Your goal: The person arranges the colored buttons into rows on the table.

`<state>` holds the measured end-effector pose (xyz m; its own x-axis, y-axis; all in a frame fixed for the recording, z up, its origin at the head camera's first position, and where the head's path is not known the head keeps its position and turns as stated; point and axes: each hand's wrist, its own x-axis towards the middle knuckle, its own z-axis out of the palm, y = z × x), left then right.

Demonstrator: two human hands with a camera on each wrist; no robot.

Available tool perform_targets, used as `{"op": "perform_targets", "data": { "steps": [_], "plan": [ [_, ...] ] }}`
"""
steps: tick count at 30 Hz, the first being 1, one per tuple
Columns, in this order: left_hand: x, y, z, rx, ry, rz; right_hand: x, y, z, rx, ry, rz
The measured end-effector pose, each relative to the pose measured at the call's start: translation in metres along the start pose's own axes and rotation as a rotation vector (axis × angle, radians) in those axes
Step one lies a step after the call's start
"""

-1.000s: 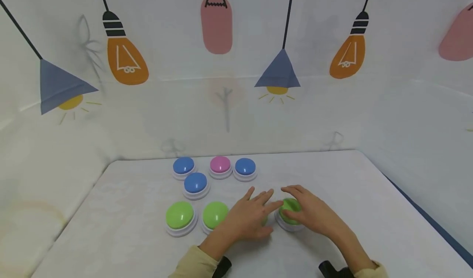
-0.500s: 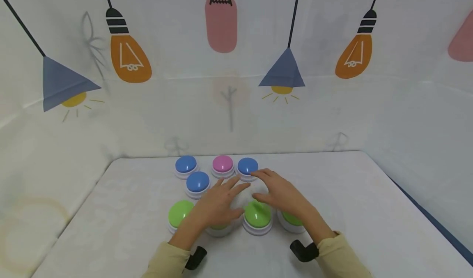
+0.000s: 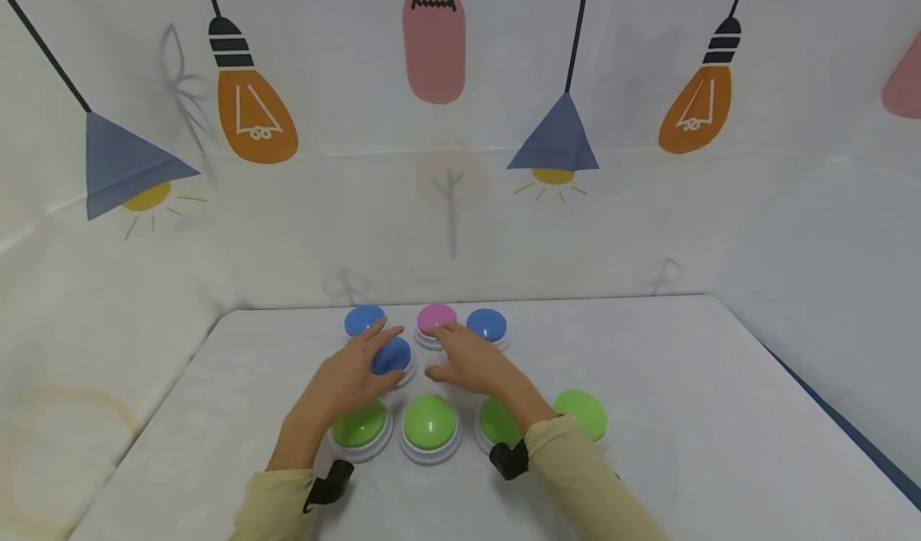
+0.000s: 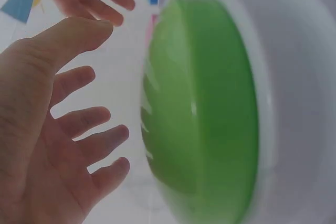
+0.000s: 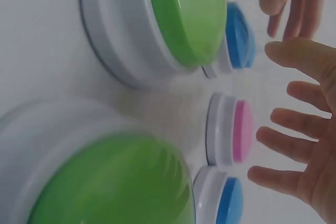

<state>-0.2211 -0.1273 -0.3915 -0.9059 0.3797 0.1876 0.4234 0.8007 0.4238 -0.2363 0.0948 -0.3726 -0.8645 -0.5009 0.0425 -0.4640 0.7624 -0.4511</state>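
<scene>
In the head view my left hand (image 3: 344, 383) is held over the left side of the button group, its fingers spread and partly covering the nearer blue button (image 3: 392, 355). My right hand (image 3: 478, 363) hovers palm down, with its fingertips overlapping the lower edge of the pink button (image 3: 436, 316). Both hands hold nothing; the wrist views show loosely spread fingers on the left hand (image 4: 52, 124) and the right hand (image 5: 310, 135). Below them runs a front row of several green buttons (image 3: 430, 423) on white bases. A green dome (image 4: 205, 108) looms beside the left palm.
At the back stand two more blue buttons, one at left (image 3: 363, 317) and one at right (image 3: 487, 324). The white table (image 3: 691, 413) meets a white backdrop (image 3: 345, 229) printed with lamps and bulbs. Black wrist mounts (image 3: 331, 483) sit at the cuffs.
Both hands have swept left and forward, from above the right-hand green buttons to around the nearer blue and pink ones. The buttons stay in their places; the head view has shifted slightly.
</scene>
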Motion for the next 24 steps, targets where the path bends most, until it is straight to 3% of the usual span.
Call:
{"op": "perform_targets", "data": {
  "steps": [9,19,24],
  "plan": [
    [-0.003,-0.021,-0.003,-0.026,-0.024,-0.033,0.033,-0.022,0.019,-0.031,-0.052,0.014],
    [0.001,-0.026,0.006,-0.073,-0.095,-0.113,0.044,-0.026,0.036,0.041,-0.101,0.08],
    [0.0,-0.026,0.012,-0.089,-0.082,-0.145,0.048,-0.026,0.041,0.053,-0.092,0.069]
  ]
}}
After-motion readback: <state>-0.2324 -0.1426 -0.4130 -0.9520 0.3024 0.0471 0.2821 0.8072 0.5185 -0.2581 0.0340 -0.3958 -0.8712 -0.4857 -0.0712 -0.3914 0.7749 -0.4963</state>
